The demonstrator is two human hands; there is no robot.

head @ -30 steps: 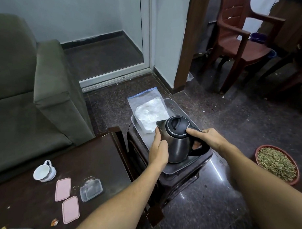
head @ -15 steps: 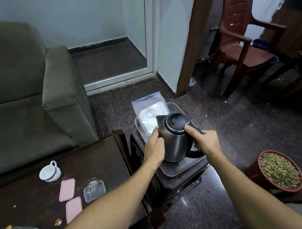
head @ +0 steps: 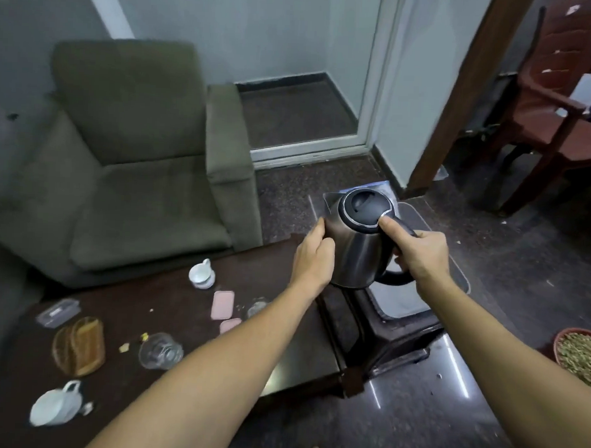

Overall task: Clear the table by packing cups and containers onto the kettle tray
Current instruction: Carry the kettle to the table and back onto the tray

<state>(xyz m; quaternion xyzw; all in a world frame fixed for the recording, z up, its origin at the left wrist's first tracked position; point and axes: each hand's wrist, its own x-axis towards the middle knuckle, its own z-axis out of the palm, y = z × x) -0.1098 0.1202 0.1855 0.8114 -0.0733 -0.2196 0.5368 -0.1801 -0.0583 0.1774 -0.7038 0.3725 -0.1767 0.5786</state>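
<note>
A steel kettle [head: 357,249] with a black lid is lifted above the grey tray [head: 408,301], which lies on a dark stool. My right hand [head: 420,253] grips its black handle, thumb on the lid edge. My left hand [head: 314,259] presses against the kettle's left side. On the dark table [head: 170,326] lie a white cup [head: 202,277], another white cup [head: 56,405] on its side, a glass cup [head: 160,351], two pink lids [head: 222,304], a clear container [head: 58,312] and a small clear container [head: 257,308].
A green armchair [head: 138,171] stands behind the table. A wooden oval dish [head: 79,345] lies on the table. A bowl of green seeds [head: 577,351] sits on the floor at right. Red plastic chairs [head: 552,108] stand at back right.
The kettle has been lifted off the tray and carried left, held in both hands. The view has swung left, showing more of the table.
</note>
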